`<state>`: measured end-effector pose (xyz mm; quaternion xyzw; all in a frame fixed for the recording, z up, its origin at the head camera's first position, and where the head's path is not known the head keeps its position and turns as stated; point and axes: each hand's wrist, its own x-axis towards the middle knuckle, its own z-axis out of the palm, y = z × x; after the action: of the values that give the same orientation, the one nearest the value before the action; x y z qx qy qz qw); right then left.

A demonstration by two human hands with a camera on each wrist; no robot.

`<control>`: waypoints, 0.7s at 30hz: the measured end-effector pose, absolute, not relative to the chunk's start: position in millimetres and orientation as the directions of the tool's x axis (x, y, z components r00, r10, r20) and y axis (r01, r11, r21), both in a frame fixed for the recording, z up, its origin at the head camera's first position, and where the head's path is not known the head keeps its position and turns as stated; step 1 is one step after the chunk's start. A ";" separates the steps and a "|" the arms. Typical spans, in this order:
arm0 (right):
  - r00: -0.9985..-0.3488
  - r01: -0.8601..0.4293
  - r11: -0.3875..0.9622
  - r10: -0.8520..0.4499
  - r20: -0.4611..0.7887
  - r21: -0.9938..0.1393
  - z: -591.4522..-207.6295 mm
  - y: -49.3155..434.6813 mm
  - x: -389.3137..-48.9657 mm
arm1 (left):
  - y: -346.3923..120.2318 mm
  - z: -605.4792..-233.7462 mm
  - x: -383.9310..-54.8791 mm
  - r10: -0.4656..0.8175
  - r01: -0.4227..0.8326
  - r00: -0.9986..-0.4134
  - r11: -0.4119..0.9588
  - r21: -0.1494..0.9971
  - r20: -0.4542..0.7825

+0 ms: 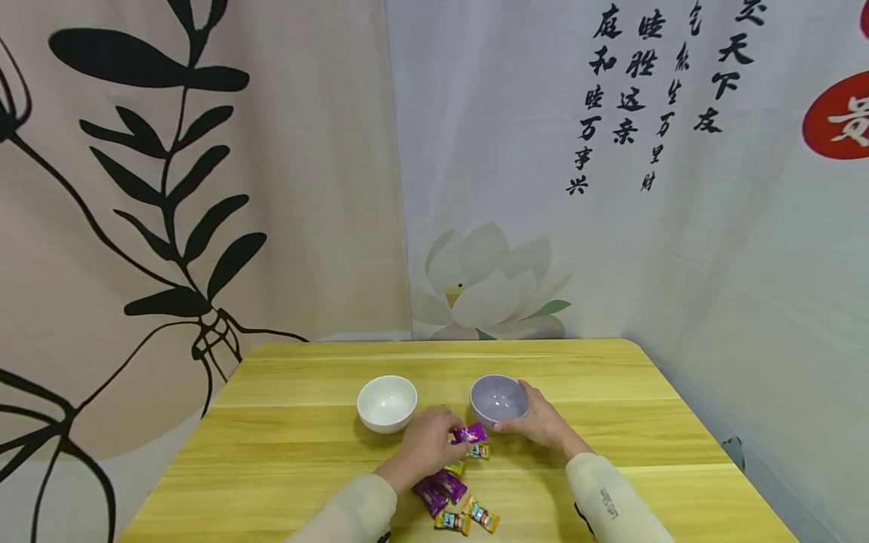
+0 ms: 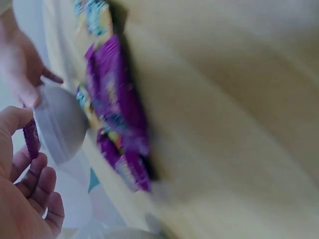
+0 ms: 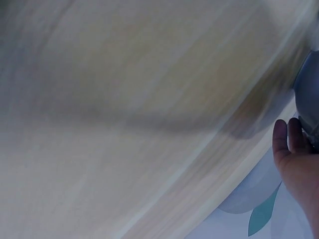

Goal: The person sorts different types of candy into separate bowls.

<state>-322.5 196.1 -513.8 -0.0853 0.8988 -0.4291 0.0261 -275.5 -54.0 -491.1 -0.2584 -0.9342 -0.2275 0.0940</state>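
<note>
My left hand (image 1: pixel 426 446) pinches a purple-wrapped candy (image 1: pixel 471 433) between thumb and fingers, just in front of a lavender bowl (image 1: pixel 498 400). In the left wrist view, that candy (image 2: pixel 32 138) is seen edge-on beside the bowl. My right hand (image 1: pixel 541 424) grips the lavender bowl from its right side, thumb at the near side and fingers behind. Below the left hand lie purple candy packets (image 1: pixel 431 498) and small yellow candies (image 1: pixel 481 514) in a loose line. One yellow candy (image 1: pixel 479 451) lies directly under the pinched one.
A white bowl (image 1: pixel 387 405) stands to the left of the lavender one; its inside looks bare. Both bowls rest on a wooden table (image 1: pixel 285 430). Behind the table's far edge hangs a printed cloth backdrop (image 1: pixel 326 188) with leaves, a lotus and writing.
</note>
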 end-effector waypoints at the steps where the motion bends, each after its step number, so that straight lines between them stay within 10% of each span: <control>1: -0.984 -0.131 0.617 -0.176 0.027 -0.776 -513.6 195.9 -322.4 | -54.4 -489.1 -277.6 0.425 0.515 -0.855 0.765 0.388 0.297; 21: -0.983 -0.116 0.611 -0.181 0.005 -0.783 -515.6 195.9 -324.0 | -17.7 -460.8 -329.7 0.320 0.405 -0.908 0.836 0.371 0.270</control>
<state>-324.0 195.9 -515.6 -0.0830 0.8968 -0.4330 0.0374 -329.7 -17.7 -460.8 -0.1903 -0.9530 -0.2141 0.0988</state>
